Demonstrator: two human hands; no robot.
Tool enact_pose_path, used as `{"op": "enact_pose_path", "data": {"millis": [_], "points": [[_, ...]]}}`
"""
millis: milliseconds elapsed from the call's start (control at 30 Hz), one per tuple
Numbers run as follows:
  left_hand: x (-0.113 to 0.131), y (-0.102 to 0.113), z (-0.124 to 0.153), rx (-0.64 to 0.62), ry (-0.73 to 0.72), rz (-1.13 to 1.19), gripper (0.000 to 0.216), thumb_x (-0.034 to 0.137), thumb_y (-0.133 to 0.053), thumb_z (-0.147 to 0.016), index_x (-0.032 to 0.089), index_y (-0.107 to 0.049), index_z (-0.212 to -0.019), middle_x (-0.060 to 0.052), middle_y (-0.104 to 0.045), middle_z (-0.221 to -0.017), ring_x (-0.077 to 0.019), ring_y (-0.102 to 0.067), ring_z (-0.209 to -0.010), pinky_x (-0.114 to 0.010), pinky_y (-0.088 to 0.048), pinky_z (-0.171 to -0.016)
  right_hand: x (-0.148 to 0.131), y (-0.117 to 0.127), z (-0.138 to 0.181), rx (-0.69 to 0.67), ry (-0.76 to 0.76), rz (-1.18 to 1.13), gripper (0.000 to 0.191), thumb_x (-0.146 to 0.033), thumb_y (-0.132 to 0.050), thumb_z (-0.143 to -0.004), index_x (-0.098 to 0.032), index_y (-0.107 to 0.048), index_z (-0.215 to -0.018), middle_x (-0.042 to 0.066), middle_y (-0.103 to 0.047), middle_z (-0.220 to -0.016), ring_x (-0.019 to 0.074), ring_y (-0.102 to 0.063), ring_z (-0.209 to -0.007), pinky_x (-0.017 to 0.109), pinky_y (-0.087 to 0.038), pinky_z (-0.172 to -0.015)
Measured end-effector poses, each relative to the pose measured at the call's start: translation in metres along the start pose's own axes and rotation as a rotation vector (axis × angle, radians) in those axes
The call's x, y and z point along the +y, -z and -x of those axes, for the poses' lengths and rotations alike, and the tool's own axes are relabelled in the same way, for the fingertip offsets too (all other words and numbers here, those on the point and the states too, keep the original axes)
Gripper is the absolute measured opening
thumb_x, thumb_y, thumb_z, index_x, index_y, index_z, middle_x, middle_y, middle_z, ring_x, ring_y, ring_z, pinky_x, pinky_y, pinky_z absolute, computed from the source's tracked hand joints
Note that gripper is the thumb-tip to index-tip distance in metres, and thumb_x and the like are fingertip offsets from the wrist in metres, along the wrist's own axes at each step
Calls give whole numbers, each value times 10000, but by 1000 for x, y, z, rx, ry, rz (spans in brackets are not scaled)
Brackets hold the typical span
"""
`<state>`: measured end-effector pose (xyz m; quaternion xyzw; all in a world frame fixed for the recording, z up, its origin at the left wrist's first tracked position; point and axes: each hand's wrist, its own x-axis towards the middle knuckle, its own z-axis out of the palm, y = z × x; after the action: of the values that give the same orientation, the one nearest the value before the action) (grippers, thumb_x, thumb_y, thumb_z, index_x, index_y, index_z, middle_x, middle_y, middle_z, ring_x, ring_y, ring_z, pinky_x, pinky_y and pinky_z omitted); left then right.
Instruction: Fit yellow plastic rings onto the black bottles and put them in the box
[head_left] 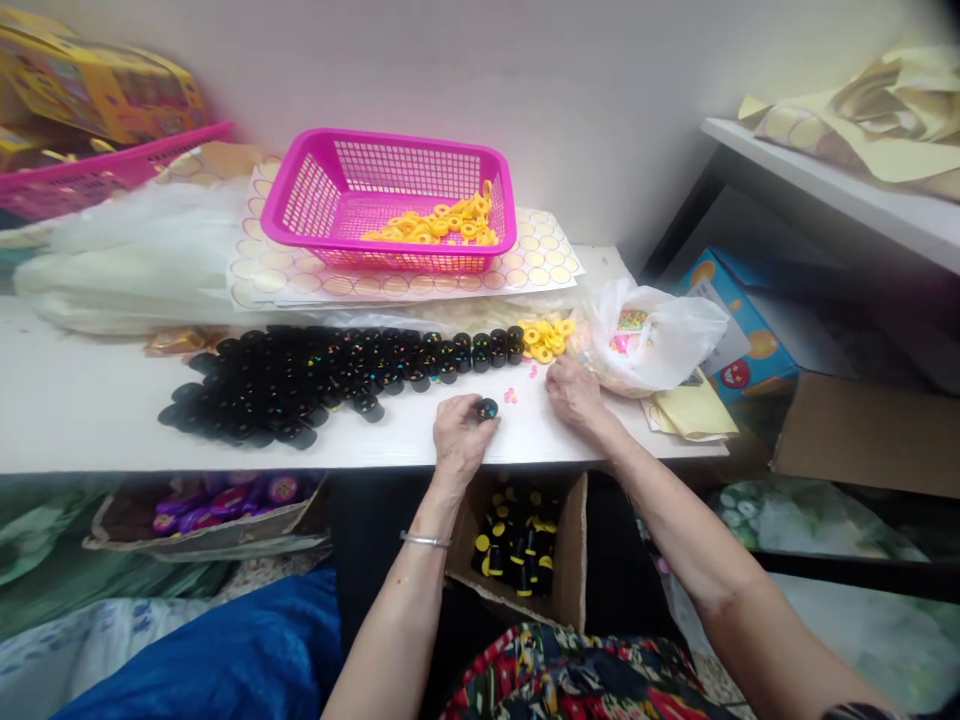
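Observation:
My left hand [459, 428] rests on the white table [75, 400] with its fingers closed round a small black cylinder [487, 408] that has coloured dots on top. My right hand [574, 392] lies a little to the right, fingers curled down onto the table near tiny pink bits [511, 396]; what it pinches, if anything, is hidden. Just beyond both hands sits a small pile of yellow rings [547, 338]. A long heap of the same black cylinders [300, 385] stretches to the left.
A pink basket [300, 195] with yellow rings stands at the back on printed sheets [540, 260]. A white plastic bag [660, 335] lies at the right. Under the table edge is a cardboard box [570, 540] of black-and-yellow pieces, and another box [210, 520] of purple items.

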<state>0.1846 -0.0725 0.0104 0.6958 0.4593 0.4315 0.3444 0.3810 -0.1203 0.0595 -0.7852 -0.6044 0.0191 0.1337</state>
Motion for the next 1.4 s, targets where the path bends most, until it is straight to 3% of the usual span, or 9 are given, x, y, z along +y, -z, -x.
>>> {"op": "enact_pose_path", "data": {"millis": [100,167,333,533,700,800,1000,1167,1400], "points": [[-1,-1,-1,-33,-41,-6,300,250,-733,-572,206,-667,-861,-26,-629,-860,-183,-556,-843,-335,-482,-793,-15,2,1,27,92,-210,194,-164,-430,-801,-158,-622,-776,60,-570,-837,168,-510,-822,262,-369,-704],[-1,-1,0,-45,-68,-10,311,251,-744,-570,208,-669,-869,-24,-632,-846,-183,-549,-850,-332,-475,-799,-28,3,3,-40,114,-332,192,-165,-439,-793,-162,-630,-771,44,-583,-821,148,-524,-792,244,-380,-698],[-3,-1,3,-50,-106,-14,314,251,-749,-580,212,-668,-881,-23,-636,-835,-175,-538,-828,-324,-468,-779,-44,-1,7,-286,-62,-265,204,-159,-493,-714,-162,-691,-763,71,-668,-813,183,-573,-793,265,-386,-685],[-1,-2,2,-47,-74,12,312,235,-749,-575,204,-669,-875,-28,-636,-849,-180,-549,-843,-331,-475,-788,-30,-9,5,-233,-194,-462,154,-178,-563,-652,-138,-706,-696,49,-672,-668,163,-591,-689,243,-415,-661],[-1,-1,2,-50,-71,29,325,232,-756,-565,199,-673,-877,-35,-631,-844,-185,-552,-857,-330,-481,-785,-20,-7,7,-167,-205,-619,182,-140,-491,-665,-118,-671,-671,23,-616,-582,139,-558,-608,238,-415,-618],[-1,-1,2,-50,-69,24,327,238,-761,-561,197,-674,-873,-35,-630,-841,-184,-551,-854,-330,-480,-788,-21,-9,12,-149,-134,-614,181,-166,-494,-698,-134,-671,-717,29,-638,-671,143,-568,-675,243,-419,-660],[0,0,2,-58,-106,4,292,267,-756,-581,201,-682,-855,-28,-626,-787,-182,-543,-840,-321,-472,-773,-34,-18,21,-92,20,-287,193,-203,-475,-793,-172,-663,-766,51,-592,-819,157,-537,-761,261,-390,-696],[-1,-2,4,-56,-101,8,255,269,-742,-595,219,-690,-839,-21,-610,-758,-177,-547,-831,-304,-475,-761,-52,-11,21,94,148,-499,182,-208,-460,-838,-178,-633,-791,35,-550,-772,147,-524,-769,248,-397,-715],[-2,-1,5,-81,-93,-28,249,210,-683,-613,240,-693,-860,-15,-613,-773,-182,-536,-849,-309,-476,-768,-67,-7,15,-18,291,-277,187,-185,-484,-824,-188,-656,-750,44,-556,-784,175,-455,-806,278,-360,-714]]}}
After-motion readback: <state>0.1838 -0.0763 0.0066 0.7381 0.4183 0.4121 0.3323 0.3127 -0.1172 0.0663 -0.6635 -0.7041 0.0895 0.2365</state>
